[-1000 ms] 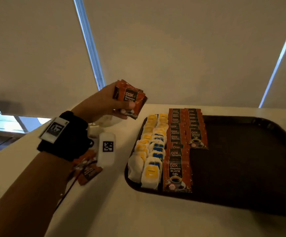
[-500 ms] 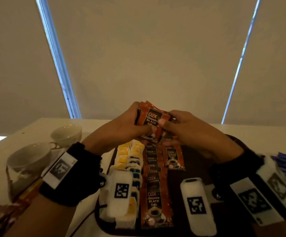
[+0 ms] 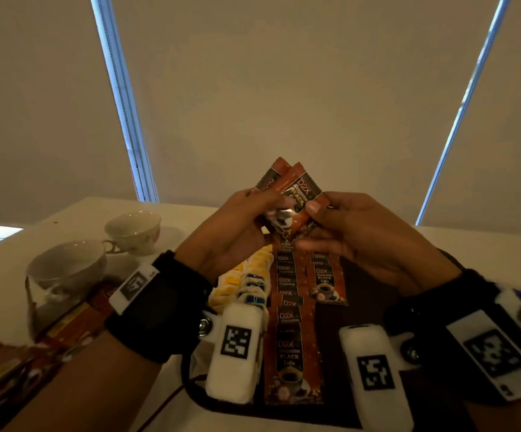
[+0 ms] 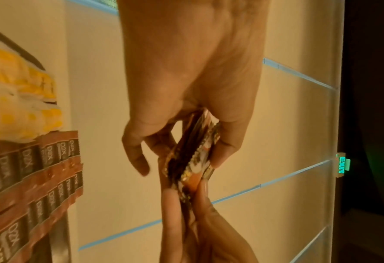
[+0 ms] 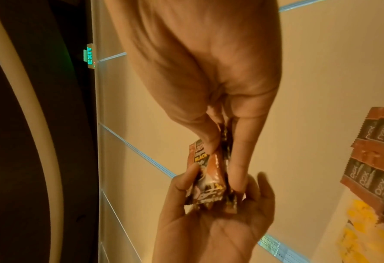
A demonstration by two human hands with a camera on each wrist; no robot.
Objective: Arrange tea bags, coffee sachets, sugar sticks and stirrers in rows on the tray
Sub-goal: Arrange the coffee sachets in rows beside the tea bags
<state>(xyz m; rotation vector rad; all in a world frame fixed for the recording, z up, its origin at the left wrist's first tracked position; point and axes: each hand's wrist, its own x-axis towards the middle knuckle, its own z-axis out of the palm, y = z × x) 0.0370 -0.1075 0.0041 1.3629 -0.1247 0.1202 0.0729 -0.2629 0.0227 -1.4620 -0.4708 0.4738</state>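
While gripping a small stack of orange foil coffee sachets (image 3: 290, 201) in both hands (image 3: 237, 232) (image 3: 368, 241): tea rows (image 3: 246, 275) done on dark plastic tray (image 3: 362, 310), second coffee row partly laid, sugar and stirrers left

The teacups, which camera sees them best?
The head view: both teacups stand on the table, left of the tray. Neither wrist view shows them.
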